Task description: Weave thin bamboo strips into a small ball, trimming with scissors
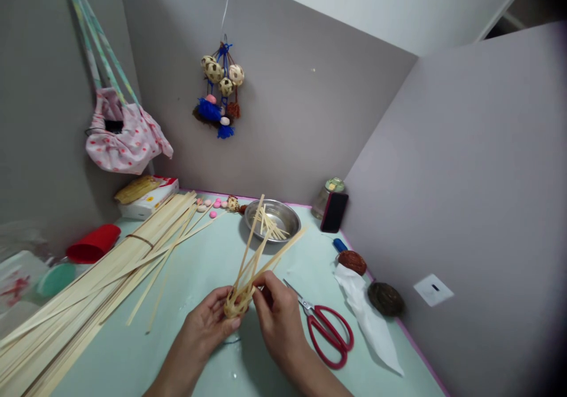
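A small, partly woven ball of pale bamboo strips (237, 303) is cupped in my left hand (208, 320), its fingers curled round the left and lower side. Several loose strip ends stick up from the weave, away from me. My right hand (278, 311) pinches one strip between thumb and fingers at the ball's right side. Just right of that hand lie scissors with red handles (328, 333), their blades pointing up and left. Beyond the hands, a metal bowl (295, 220) holds several short strips.
A bundle of long bamboo strips (133, 249) lies along the left. A red cup (94, 243) is on its side beside it. At right are a phone (335, 212), a jar (321, 199), yarn balls (386, 299) and white tissue (370, 320). Woven balls (225, 78) hang on the wall.
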### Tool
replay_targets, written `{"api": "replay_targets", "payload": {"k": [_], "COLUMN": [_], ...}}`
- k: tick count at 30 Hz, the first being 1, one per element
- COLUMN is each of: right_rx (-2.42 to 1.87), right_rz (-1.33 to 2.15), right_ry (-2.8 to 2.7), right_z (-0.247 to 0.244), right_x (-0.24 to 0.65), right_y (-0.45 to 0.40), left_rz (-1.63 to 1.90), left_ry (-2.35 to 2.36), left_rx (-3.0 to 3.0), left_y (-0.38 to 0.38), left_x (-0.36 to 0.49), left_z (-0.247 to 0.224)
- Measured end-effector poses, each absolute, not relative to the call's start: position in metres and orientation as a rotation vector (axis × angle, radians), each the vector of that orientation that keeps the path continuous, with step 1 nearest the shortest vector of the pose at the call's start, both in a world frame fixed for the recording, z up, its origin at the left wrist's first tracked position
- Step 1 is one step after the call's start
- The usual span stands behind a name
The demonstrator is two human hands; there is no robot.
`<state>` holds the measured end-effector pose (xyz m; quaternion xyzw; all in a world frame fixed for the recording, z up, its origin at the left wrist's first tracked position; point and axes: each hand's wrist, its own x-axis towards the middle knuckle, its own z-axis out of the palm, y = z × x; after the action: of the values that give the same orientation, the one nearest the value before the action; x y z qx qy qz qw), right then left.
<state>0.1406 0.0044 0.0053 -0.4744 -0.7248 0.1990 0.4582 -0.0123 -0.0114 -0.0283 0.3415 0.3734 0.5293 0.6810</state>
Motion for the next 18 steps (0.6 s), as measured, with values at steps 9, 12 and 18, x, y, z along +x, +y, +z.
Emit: {"api": "replay_targets", "payload": {"k": [9,12,18], "right_rx": [-1.16,-1.13,-1.149], "right_rz": [0.475,0.384,0.215], "right_ry": [-1.761,-1.786,-1.861], "right_z": [0.003,0.005,0.003], "right_x": [0.137,0.137,0.138], "right_y": [0.004,0.002,0.0], "left_rz": [1.138,1.148,1.121], "left_ry": [0.823,0.843,0.815], "left_rx": [0.811,0.799,0.794], "left_y": [-0.015,-0.017,-0.011], "left_x": [-0.012,-0.012,-0.016], "left_z": [-0.022,-0.014,-0.024]}}
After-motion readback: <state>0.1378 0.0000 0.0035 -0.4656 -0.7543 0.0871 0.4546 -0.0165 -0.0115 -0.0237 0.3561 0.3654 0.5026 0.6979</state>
